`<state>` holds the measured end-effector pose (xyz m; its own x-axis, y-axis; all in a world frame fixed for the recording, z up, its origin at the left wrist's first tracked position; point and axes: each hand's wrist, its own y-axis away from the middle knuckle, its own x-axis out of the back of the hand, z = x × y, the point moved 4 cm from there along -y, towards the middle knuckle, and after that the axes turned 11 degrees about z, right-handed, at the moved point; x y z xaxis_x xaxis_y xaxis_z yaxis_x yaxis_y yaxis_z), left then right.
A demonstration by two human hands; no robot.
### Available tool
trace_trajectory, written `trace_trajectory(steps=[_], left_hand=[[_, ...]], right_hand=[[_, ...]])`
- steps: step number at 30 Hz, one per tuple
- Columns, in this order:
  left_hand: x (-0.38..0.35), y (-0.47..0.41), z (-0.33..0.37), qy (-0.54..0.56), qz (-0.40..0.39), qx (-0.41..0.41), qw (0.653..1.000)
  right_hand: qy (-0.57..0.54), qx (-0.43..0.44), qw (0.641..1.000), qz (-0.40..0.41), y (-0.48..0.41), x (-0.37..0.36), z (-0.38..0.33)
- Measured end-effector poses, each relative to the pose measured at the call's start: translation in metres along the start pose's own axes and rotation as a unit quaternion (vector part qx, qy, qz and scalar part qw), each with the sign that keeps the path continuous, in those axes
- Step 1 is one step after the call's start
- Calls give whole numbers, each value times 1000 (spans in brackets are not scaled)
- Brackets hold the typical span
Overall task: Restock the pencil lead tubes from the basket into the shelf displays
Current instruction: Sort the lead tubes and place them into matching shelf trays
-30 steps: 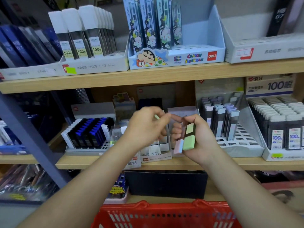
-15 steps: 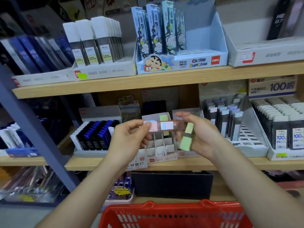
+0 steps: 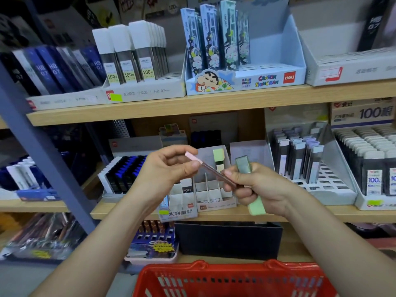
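The left hand [image 3: 165,170] grip pinches a pink-capped tube [image 3: 211,171]; right hand [image 3: 265,185] grip curls round a green-capped tube [image 3: 256,205].

Left grip [image 3: 169,170] pinching pink-capped clear plastic lead tube [image 3: 194,159], far end under thumb of right grip [image 3: 259,187], which clasps green-capped lead tube [image 3: 256,205], red perforated plastic basket [image 3: 214,275] below both.

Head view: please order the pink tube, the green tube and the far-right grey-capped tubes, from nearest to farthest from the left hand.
1. pink tube, pinched in the left hand.
2. green tube, in the right hand.
3. grey-capped tubes, far right on the shelf.
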<state>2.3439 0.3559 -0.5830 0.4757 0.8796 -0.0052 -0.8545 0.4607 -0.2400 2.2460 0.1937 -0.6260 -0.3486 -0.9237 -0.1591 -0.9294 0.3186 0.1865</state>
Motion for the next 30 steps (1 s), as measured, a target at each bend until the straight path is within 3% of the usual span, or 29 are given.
trace_trajectory(steps=[6, 10, 12, 19, 23, 30], left_hand=[[4, -22, 2, -157, 93, -81, 980], [0, -48, 9, -363, 106, -161, 912], [-6, -55, 12, -425, 91, -175, 884], [-20, -60, 16, -481, 39, -244, 841], [-25, -67, 12, -507, -28, -186, 841], [-44, -75, 9, -627, -151, -198, 739]], right_hand=[[-73, -50, 995, 44, -6, 9, 2], [-159, -48, 982, 86, -9, 19, -3], [-187, -42, 978, 88, -10, 19, -3], [-227, -40, 966, 118, -13, 18, 0], [-183, -54, 974, 125, -10, 14, 2], [-198, -52, 971, 123, -15, 18, 3]])
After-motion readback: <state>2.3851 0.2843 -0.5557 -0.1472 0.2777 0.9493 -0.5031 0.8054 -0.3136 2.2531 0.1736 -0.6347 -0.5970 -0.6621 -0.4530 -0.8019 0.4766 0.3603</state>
